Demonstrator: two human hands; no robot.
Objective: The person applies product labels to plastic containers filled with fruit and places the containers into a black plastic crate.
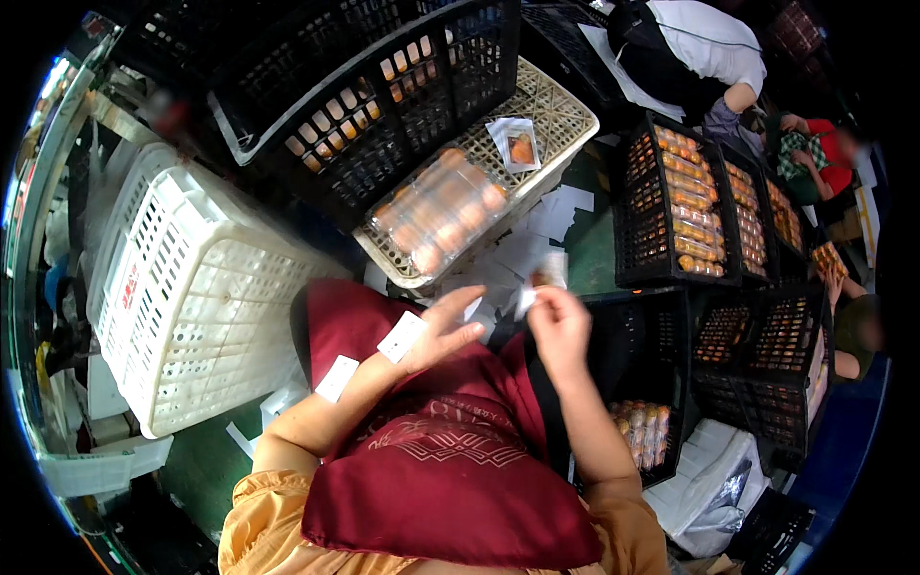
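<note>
Blurred white paper slip pinched in the right hand, on the near side of the cream crate.
The left hand, fingers apart, is also nearside of that crate, white stickers on its wrist and forearm; on the crate lie a clear egg carton and picture label; left of it stands a white basket.

Place: egg-packing workroom.
Stock: black plastic crates filled with clear packs.
Surface: beige crate bearing an egg carton.
Labelling: white stickers on the left forearm.
Staff: co-workers among crates.
Floor: paper scraps.
</note>
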